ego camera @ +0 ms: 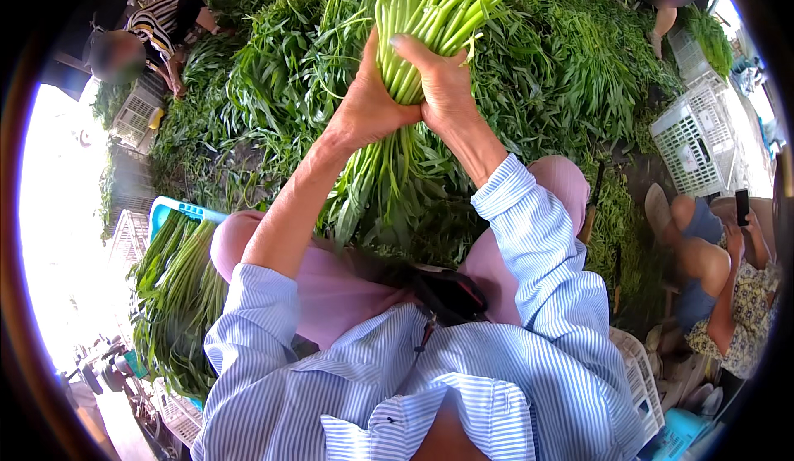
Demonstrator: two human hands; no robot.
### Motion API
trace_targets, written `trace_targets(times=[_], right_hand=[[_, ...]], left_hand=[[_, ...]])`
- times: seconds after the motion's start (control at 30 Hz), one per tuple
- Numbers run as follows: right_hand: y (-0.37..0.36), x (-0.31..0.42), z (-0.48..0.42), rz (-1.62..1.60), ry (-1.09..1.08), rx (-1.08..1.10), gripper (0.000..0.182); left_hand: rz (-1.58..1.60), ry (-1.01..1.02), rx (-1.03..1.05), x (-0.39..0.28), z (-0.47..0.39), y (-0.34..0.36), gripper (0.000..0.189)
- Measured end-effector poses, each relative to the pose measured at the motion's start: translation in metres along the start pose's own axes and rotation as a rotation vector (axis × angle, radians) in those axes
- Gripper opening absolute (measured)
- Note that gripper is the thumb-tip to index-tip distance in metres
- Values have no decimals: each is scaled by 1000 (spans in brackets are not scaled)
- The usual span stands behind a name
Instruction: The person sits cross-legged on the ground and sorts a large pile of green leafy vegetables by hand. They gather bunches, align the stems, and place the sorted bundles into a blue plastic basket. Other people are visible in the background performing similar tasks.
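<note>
Both my hands grip one thick bunch of water spinach (403, 79), its pale green stems pointing away from me and its leaves hanging down toward my lap. My left hand (369, 104) wraps the bunch from the left side. On the right, my right hand (443, 79) presses its thumb over the stems. The two hands meet around the middle of the bunch. Behind and below it spreads a large heap of loose leafy greens (279, 76). The fingers on the far side of the bunch are hidden.
At my left, a blue crate (162, 208) holds bundled greens (177, 281). White plastic crates (691, 141) stand at the right. A person bends over greens (164, 30) at upper left; another sits at right holding a phone (742, 207). A third person's leg (664, 24) shows at upper right.
</note>
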State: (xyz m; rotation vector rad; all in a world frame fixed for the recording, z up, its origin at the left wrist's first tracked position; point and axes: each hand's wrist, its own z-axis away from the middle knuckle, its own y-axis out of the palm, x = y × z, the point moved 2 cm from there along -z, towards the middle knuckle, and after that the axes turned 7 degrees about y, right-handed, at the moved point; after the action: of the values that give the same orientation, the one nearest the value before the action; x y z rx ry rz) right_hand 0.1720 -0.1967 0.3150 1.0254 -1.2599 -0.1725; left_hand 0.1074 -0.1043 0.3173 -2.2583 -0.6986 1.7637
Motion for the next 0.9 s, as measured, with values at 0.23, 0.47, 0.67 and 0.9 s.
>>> trace_targets(times=[0.23, 0.47, 0.67, 0.9], right_hand=[[-3, -5, 4, 21, -18, 49, 36], [-2, 3, 2, 264, -1, 65, 58], [-29, -8, -7, 377, 190, 214, 94], [-84, -16, 7, 79, 406, 299, 67]], left_hand=[[300, 54, -9, 17, 4, 4, 100], [233, -20, -41, 10, 5, 3, 87], [-221, -129, -83, -1, 5, -20, 70], [-901, 245, 227, 23, 4, -59, 57]])
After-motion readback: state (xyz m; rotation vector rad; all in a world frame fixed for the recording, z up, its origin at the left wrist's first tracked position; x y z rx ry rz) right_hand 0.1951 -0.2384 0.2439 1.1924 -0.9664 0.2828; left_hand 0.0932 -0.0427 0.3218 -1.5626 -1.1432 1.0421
